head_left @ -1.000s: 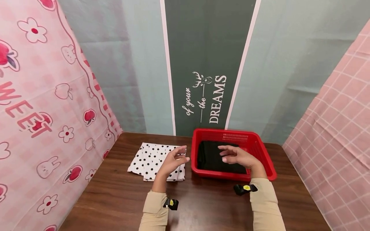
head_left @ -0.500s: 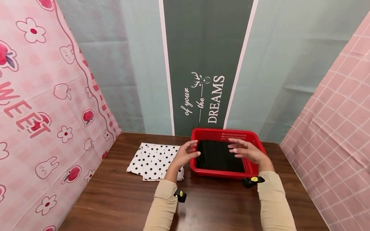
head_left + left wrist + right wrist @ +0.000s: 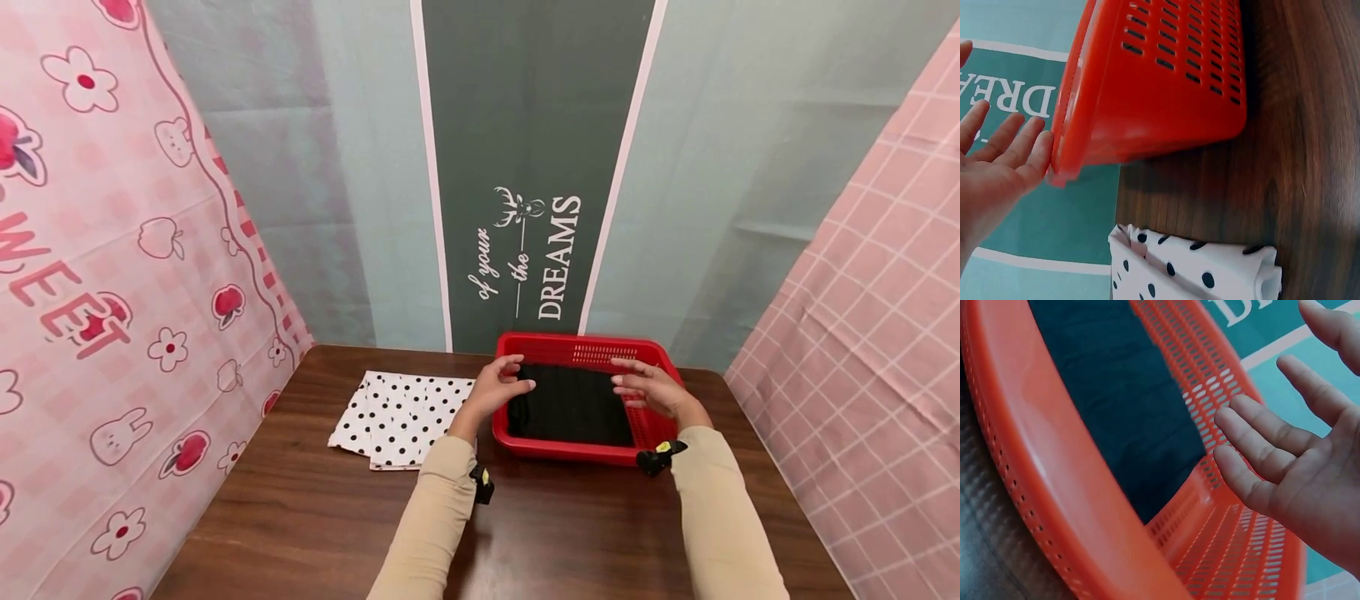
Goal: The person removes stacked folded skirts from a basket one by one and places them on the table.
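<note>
A folded black cloth (image 3: 573, 406) lies inside a red plastic basket (image 3: 570, 452) with slotted walls. My left hand (image 3: 497, 387) is over the basket's left rim, fingers spread and holding nothing. In the left wrist view its fingertips come right up to the rim of the basket (image 3: 1147, 112). Over the right part of the basket is my right hand (image 3: 655, 390), also with relaxed, empty fingers. The right wrist view shows that hand (image 3: 1297, 456) beside the dark cloth (image 3: 1129, 406). Left of the basket lies a folded white cloth with black dots (image 3: 408, 421), partly behind my left forearm.
Basket and dotted cloth both rest on a brown wooden table (image 3: 300, 517), toward its back edge. A green and grey-blue curtain (image 3: 525, 125) with lettering hangs behind. Pink printed sheets stand at the left (image 3: 150, 275) and right (image 3: 885, 333).
My left hand has moved right and away from me, from the dotted cloth to the basket's left rim. The right hand has shifted right and slightly farther away. Both cloths stay put.
</note>
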The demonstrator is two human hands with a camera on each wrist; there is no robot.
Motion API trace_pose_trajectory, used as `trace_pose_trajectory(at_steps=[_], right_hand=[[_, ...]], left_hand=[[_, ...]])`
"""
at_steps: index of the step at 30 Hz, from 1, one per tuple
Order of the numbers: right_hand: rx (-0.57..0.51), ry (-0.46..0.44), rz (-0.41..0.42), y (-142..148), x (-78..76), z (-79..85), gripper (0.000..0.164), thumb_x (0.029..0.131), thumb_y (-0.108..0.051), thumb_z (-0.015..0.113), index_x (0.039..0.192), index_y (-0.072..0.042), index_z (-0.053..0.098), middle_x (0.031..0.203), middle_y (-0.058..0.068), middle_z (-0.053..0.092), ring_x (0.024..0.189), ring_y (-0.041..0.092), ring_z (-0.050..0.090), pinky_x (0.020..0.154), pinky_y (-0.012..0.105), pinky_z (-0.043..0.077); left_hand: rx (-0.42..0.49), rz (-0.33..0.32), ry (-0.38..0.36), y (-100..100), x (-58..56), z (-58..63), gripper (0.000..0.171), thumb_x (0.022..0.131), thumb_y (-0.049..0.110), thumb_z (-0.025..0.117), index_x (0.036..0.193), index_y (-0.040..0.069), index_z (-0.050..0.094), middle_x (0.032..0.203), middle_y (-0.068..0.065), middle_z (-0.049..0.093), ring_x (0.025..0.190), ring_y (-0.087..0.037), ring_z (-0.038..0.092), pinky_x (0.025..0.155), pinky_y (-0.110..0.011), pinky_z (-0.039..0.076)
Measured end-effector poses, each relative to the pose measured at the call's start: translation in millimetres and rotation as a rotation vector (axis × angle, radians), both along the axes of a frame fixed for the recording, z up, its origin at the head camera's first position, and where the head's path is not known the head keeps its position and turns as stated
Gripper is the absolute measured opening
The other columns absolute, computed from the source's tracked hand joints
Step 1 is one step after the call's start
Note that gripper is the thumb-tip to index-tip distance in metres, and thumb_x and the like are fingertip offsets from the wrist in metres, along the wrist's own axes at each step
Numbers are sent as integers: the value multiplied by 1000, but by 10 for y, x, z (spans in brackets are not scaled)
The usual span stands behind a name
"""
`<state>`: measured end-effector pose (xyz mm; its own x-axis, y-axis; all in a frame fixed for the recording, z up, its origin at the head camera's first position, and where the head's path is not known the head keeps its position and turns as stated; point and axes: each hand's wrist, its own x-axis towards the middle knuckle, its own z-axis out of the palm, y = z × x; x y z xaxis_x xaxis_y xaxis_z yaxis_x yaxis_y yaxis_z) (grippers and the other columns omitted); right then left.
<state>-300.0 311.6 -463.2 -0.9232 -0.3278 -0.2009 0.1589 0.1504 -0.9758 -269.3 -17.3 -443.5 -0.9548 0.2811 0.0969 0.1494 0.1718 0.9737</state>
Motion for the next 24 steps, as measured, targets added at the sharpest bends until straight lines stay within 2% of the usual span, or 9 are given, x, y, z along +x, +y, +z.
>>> trace_pose_trajectory(at_steps=[5,8,11,13,19,24], right_hand=[[51,-52,-28,73,-47,-107,64,96,-26,52,146,-2,22,109,-1,60,105,28,57,93,50,39],[99,-85,-71,106,-41,-183,66,95,-30,53,146,0,22,122,12,56,115,37,48,96,53,35],[141,-105,-117,137,-19,-261,70,94,-33,54,145,2,22,136,24,42,121,42,40,97,52,34],[151,-120,-144,153,0,-317,70,94,-32,54,145,3,22,140,26,35,122,43,39,97,52,34],[183,-146,-162,157,35,-473,64,94,-28,54,142,6,27,133,28,42,111,40,48,93,51,38],[243,-179,-143,142,24,-527,63,91,-26,59,136,10,34,109,21,54,90,31,54,85,44,45]], left_hand=[[-32,33,-6,174,-225,-276,53,79,20,72,128,11,56,119,-10,56,110,-32,52,87,-36,44],[-76,14,1,245,-236,-306,53,78,21,73,126,9,56,118,-11,57,114,-32,49,88,-37,44],[-143,0,-6,306,-234,-337,54,78,24,73,126,8,56,120,-12,55,116,-31,47,89,-36,43],[-188,-8,-17,341,-226,-349,55,78,26,73,127,8,55,122,-13,54,116,-30,47,89,-36,43],[-273,-10,-55,436,-245,-402,60,78,29,73,129,5,53,129,-20,49,117,-34,45,91,-38,42],[-344,47,-124,497,-268,-430,63,77,31,73,129,3,52,128,-18,49,113,-29,46,89,-37,42]])
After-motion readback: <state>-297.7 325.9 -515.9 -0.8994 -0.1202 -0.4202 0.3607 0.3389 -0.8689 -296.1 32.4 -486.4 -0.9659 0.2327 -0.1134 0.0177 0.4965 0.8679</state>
